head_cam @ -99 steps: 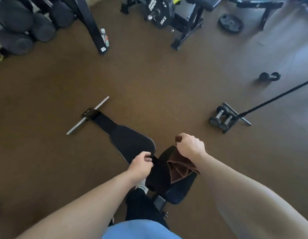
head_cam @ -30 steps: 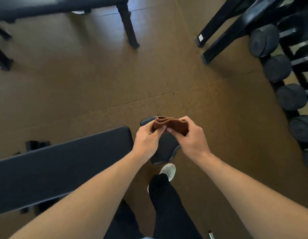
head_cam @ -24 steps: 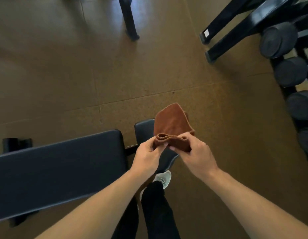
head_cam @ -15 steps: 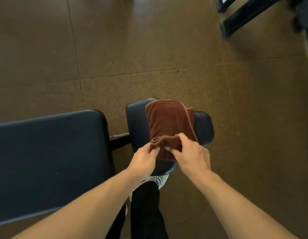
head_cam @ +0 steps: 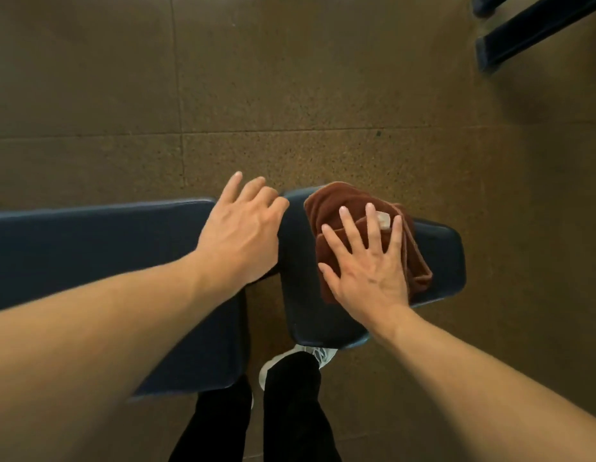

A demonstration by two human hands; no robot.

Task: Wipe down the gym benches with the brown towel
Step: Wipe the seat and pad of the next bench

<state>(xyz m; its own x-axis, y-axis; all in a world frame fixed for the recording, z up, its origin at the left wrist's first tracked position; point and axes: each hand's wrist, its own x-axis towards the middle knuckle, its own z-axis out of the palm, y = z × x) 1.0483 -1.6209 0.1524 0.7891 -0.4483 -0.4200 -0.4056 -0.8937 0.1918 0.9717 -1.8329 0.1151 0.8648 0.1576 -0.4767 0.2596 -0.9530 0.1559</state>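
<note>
Flatly, the right hand [head_cam: 366,261] lay with its fingers straight and spread on the brown towel [head_cam: 336,208], pressing the folded cloth onto the small dark seat pad [head_cam: 436,255] at the right end of the gym bench; the towel covered the pad's far middle part, a pale tag showing between two fingertips. Just left, the left hand [head_cam: 239,235] rested, fingers loosely extended and holding nothing, on the right end of the long back pad [head_cam: 89,241], beside the gap between the pads; black trouser legs [head_cam: 290,411] and a white shoe [head_cam: 318,353] showed below over the brown speckled floor [head_cam: 290,78].

Soft cloth brown towel [head_cam: 343,208], smooth padded bench [head_cam: 436,258]
</note>
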